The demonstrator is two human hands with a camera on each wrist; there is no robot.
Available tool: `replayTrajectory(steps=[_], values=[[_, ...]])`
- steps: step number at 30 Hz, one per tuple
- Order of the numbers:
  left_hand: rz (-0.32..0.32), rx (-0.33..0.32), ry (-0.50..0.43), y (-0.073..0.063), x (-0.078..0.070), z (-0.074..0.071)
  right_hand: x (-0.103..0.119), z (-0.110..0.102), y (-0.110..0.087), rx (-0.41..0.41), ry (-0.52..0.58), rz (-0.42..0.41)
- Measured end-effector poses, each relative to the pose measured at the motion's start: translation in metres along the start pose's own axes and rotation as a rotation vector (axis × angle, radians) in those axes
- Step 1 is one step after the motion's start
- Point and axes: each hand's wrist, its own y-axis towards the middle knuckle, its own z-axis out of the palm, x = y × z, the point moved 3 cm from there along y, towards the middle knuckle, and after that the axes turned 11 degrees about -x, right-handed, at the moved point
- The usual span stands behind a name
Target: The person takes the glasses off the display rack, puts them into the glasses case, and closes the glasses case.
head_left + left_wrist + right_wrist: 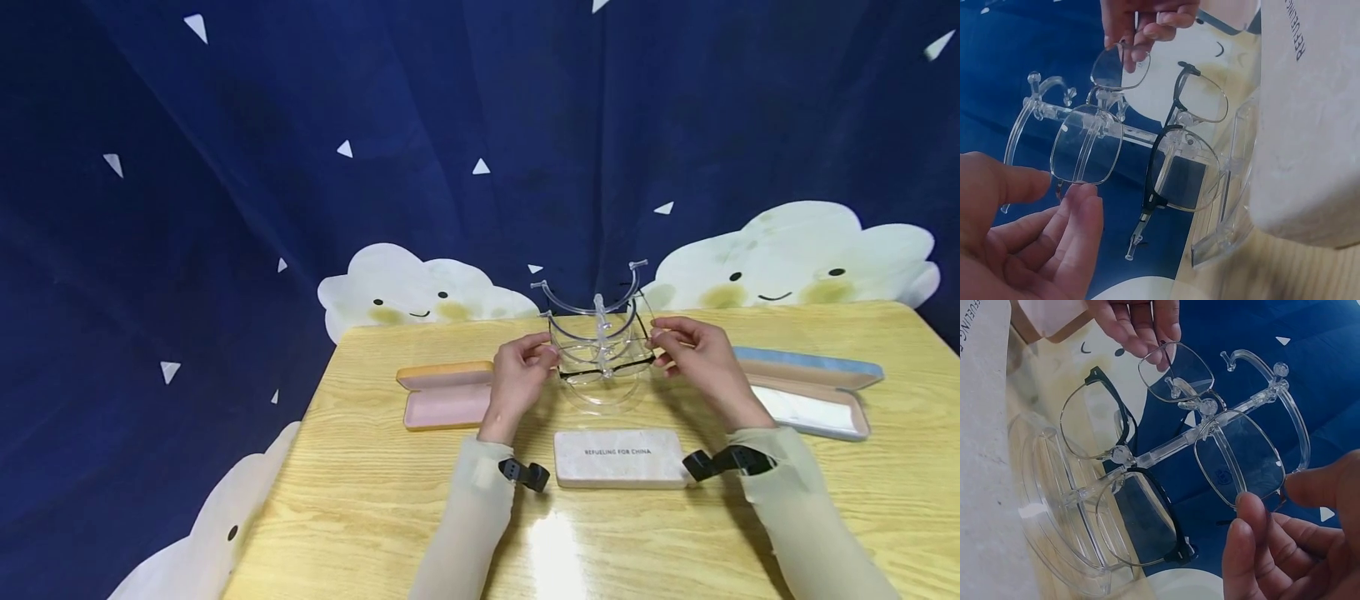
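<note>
I pinch a thin, clear-lensed pair of rimless glasses [1082,145] at both ends: my left hand [519,377] grips the left hinge, my right hand [701,357] the right. The glasses sit against the middle tier of the clear acrylic display stand [600,350], above black half-rim glasses [1141,525]. At six o'clock from the stand lies a closed white stone-patterned case [619,457].

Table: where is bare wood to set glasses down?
The table is bare left of the white case and along the near edge. It is crowded around the clear stand, flanked by the pink case and blue case.
</note>
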Motion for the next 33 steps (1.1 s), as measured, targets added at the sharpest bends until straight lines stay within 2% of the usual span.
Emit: replayTrajectory(steps=[17,22,29,33], values=[[0.009,0.015,-0.032,-0.002,-0.01,-0.006,0.012,-0.005,-0.01,0.017,-0.005,-0.004],[-0.004,0.078,-0.024,-0.005,-0.016,-0.009,0.015,-0.01,-0.014,0.019,0.013,0.0],[-0.049,0.194,-0.023,-0.009,-0.022,-0.02,0.02,-0.014,-0.023,0.069,-0.002,0.019],[-0.072,0.23,-0.028,-0.012,-0.025,-0.026,0.025,-0.015,-0.029,0.084,-0.021,0.032]])
